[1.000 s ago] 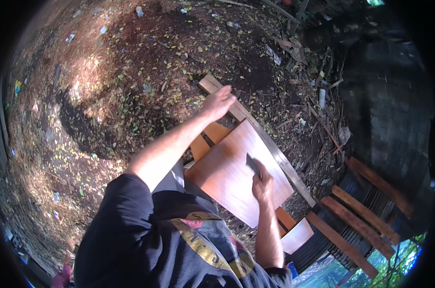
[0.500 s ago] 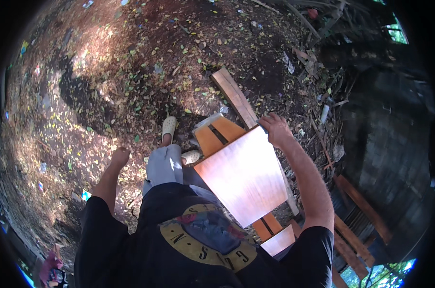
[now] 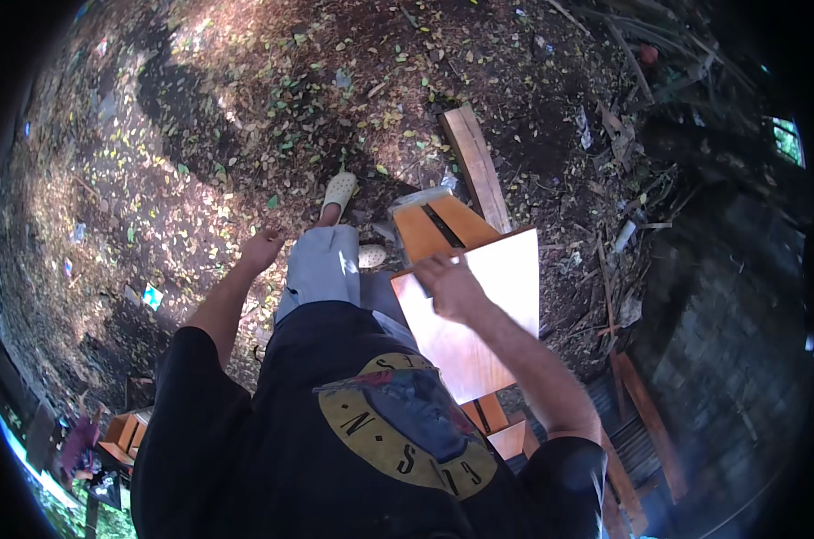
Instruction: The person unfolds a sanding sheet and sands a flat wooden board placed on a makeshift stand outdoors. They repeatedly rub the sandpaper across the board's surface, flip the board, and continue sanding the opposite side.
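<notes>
right hand (image 3: 450,286): clamped on the near top edge of the board (image 3: 479,314), fingers curled over it
board: pale panel, long axis running away from the body, resting on the orange frame (image 3: 443,229)
left hand (image 3: 261,250): hanging loose and empty, well left of the board
plank (image 3: 475,166): just beyond the board on the ground
</notes>
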`<action>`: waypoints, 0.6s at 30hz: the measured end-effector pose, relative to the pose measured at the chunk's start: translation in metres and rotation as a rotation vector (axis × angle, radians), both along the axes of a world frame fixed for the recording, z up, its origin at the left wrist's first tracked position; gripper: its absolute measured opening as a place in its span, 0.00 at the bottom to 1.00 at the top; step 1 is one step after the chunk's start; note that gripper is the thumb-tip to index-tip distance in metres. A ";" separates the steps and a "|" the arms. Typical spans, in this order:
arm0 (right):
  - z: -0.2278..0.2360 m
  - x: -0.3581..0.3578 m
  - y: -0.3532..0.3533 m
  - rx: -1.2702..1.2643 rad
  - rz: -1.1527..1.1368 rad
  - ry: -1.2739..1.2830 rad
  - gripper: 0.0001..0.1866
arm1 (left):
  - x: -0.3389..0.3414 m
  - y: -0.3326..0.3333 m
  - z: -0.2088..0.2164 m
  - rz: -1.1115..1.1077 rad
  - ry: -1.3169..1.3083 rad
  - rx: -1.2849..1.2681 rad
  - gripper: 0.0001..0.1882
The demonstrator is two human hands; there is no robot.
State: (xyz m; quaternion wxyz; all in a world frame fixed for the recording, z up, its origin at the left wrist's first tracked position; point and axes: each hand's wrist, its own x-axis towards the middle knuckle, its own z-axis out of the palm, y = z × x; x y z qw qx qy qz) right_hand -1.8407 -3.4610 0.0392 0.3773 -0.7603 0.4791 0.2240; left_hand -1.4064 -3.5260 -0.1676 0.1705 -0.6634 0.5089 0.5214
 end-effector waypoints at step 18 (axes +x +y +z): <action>0.008 -0.091 -0.024 -0.055 -0.142 0.181 0.29 | -0.017 -0.024 0.007 -0.075 -0.020 -0.027 0.28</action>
